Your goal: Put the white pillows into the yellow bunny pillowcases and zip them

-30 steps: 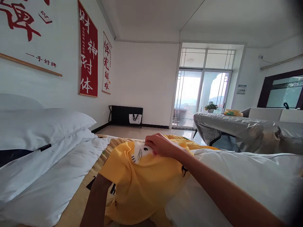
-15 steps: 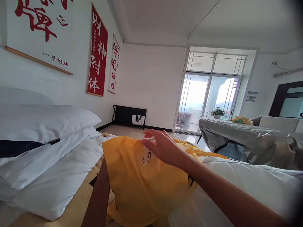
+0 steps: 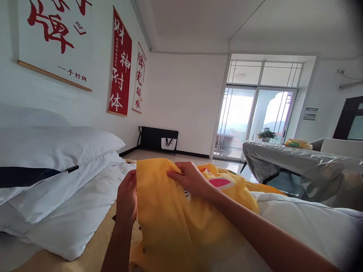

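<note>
A yellow cover (image 3: 170, 223) with a cartoon print lies bunched over the bed in front of me. My left hand (image 3: 126, 198) grips its near left edge, fingers curled behind the cloth. My right hand (image 3: 188, 178) pinches the top edge of the same cover, thumb and fingers pressed on the fabric. A pink patch of the print shows just right of that hand.
White pillows (image 3: 53, 151) are stacked at the left on a white duvet (image 3: 82, 215). More white bedding (image 3: 312, 230) lies at the right. A table under a silver cover (image 3: 297, 166) stands beyond, with a plant (image 3: 266, 134) by the glass doors. A black rack (image 3: 157, 139) is against the far wall.
My left hand has come up from under the cover and taken its edge. My right hand went from lying flat on the cloth to pinching the top edge, which is now raised.
</note>
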`<move>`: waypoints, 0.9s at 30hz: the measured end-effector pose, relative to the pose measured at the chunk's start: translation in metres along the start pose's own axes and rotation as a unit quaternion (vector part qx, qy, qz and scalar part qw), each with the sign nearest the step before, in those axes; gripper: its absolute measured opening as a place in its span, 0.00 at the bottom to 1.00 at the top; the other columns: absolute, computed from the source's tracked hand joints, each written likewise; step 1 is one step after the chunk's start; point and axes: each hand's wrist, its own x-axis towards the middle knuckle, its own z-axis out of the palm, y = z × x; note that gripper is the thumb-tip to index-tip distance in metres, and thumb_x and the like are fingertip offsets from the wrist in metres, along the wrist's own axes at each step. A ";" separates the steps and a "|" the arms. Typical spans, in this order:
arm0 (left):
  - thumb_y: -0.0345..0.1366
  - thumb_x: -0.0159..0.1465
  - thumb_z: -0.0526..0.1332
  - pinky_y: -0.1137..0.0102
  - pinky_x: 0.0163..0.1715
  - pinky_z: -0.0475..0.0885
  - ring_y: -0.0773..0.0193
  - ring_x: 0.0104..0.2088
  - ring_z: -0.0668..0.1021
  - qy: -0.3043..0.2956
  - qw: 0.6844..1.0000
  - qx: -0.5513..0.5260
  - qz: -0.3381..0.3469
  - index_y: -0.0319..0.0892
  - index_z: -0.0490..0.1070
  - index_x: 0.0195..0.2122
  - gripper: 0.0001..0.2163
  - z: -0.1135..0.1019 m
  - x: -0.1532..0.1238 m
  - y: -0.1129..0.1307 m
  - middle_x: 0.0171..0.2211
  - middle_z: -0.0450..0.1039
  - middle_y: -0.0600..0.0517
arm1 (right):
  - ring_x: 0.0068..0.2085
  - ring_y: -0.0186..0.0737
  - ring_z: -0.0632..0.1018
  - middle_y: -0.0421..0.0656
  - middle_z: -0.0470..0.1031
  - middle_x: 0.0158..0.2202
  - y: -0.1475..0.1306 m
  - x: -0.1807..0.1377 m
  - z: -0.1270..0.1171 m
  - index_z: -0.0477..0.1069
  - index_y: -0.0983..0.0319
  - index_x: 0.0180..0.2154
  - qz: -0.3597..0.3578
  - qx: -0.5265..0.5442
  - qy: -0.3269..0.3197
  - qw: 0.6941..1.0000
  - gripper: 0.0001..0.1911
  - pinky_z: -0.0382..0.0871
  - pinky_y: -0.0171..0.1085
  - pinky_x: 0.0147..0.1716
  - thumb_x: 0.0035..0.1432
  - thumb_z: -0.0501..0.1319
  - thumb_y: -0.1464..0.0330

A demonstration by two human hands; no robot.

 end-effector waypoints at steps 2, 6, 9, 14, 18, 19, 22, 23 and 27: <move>0.46 0.59 0.62 0.73 0.28 0.66 0.68 0.28 0.71 0.032 0.998 0.012 0.047 0.40 0.71 0.32 0.13 -0.001 -0.001 0.011 0.28 0.70 0.54 | 0.23 0.28 0.55 0.34 0.53 0.21 0.006 0.004 -0.004 0.56 0.61 0.22 0.018 0.023 0.043 0.999 0.17 0.47 0.31 0.20 0.52 0.59 0.58; 0.48 0.53 0.64 0.68 0.35 0.68 0.59 0.38 0.74 -0.027 0.975 0.213 0.058 0.42 0.71 0.42 0.19 0.010 -0.016 0.026 0.38 0.74 0.48 | 0.23 0.28 0.57 0.35 0.54 0.21 0.007 0.005 -0.002 0.59 0.61 0.22 0.029 0.091 0.061 0.994 0.18 0.48 0.30 0.20 0.49 0.62 0.56; 0.48 0.51 0.66 0.64 0.38 0.69 0.54 0.41 0.75 -0.066 0.945 0.319 0.019 0.43 0.72 0.44 0.22 0.025 -0.030 0.029 0.41 0.75 0.47 | 0.23 0.28 0.57 0.35 0.55 0.21 0.001 0.000 0.005 0.61 0.62 0.21 -0.011 0.138 -0.002 0.990 0.19 0.49 0.31 0.21 0.49 0.63 0.55; 0.48 0.49 0.68 0.71 0.25 0.67 0.62 0.26 0.73 -0.034 0.973 0.221 -0.048 0.39 0.74 0.31 0.16 0.030 -0.037 0.037 0.24 0.73 0.53 | 0.25 0.29 0.56 0.35 0.54 0.22 -0.010 -0.008 0.008 0.62 0.63 0.22 -0.067 0.115 -0.089 0.987 0.21 0.49 0.31 0.22 0.54 0.60 0.53; 0.47 0.46 0.70 0.72 0.23 0.67 0.62 0.25 0.74 -0.035 0.989 0.098 -0.105 0.37 0.74 0.31 0.18 0.025 -0.036 0.041 0.24 0.73 0.51 | 0.24 0.29 0.55 0.34 0.53 0.20 -0.014 -0.007 0.000 0.58 0.62 0.20 -0.122 -0.060 -0.055 0.989 0.23 0.48 0.32 0.23 0.59 0.55 0.55; 0.47 0.46 0.70 0.72 0.23 0.68 0.62 0.25 0.74 -0.048 0.988 0.072 -0.128 0.37 0.74 0.31 0.19 0.025 -0.035 0.040 0.24 0.74 0.51 | 0.23 0.29 0.55 0.34 0.52 0.19 -0.014 -0.005 -0.002 0.56 0.62 0.19 -0.144 -0.132 -0.027 0.980 0.23 0.48 0.33 0.24 0.61 0.55 0.56; 0.47 0.45 0.71 0.73 0.22 0.68 0.62 0.23 0.75 -0.091 0.977 0.025 -0.193 0.36 0.74 0.32 0.20 0.025 -0.032 0.036 0.23 0.74 0.50 | 0.23 0.30 0.54 0.34 0.53 0.17 -0.008 0.003 -0.007 0.57 0.62 0.18 -0.227 -0.324 0.052 0.917 0.23 0.50 0.34 0.28 0.64 0.52 0.61; 0.47 0.44 0.71 0.72 0.21 0.69 0.63 0.23 0.75 -0.101 0.973 0.018 -0.208 0.36 0.74 0.33 0.21 0.025 -0.030 0.034 0.23 0.74 0.50 | 0.23 0.30 0.56 0.35 0.56 0.18 -0.005 0.005 -0.008 0.59 0.62 0.19 -0.256 -0.368 0.074 0.891 0.22 0.51 0.35 0.29 0.65 0.51 0.62; 0.47 0.43 0.72 0.71 0.22 0.70 0.62 0.23 0.75 -0.074 0.971 0.003 -0.226 0.36 0.73 0.34 0.23 0.026 -0.020 0.026 0.24 0.74 0.49 | 0.31 0.36 0.65 0.43 0.69 0.28 -0.007 -0.003 -0.001 0.68 0.63 0.25 -0.328 -0.427 0.217 0.814 0.15 0.56 0.37 0.34 0.63 0.51 0.72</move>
